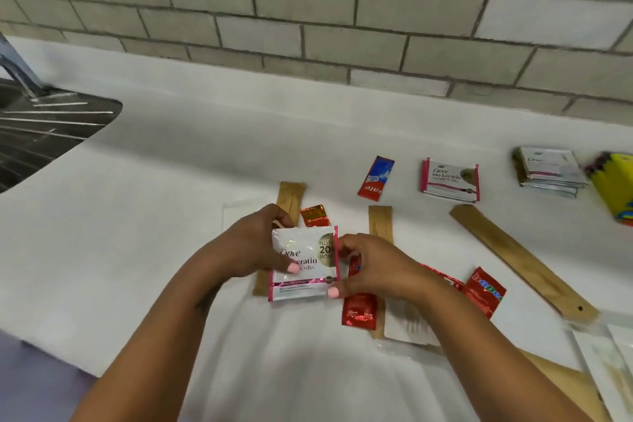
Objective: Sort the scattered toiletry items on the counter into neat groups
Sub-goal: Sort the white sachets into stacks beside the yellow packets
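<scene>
A white and pink Dove sachet (303, 264) is held just above the white counter (137, 216), face up, its print upright to the wearer and its long axis running near to far with the top edge toward the tiled wall (342, 10). The left hand (253, 247) pinches its left edge, thumb on the face; the right hand (373, 265) pinches its right edge, thumb at the lower corner.

Under the sachet's left side lies a brown paper sleeve (289, 199), long axis also near to far. Just beyond the sachet sits a small red packet (315, 215); just right of it, under the right hand, a long red sachet (359, 310). Farther right and beyond lie a red toothpaste sachet (376, 178), a second Dove sachet (449, 180), and a stack of sachets (548, 171). A metal sink (44, 127) is well to the left.
</scene>
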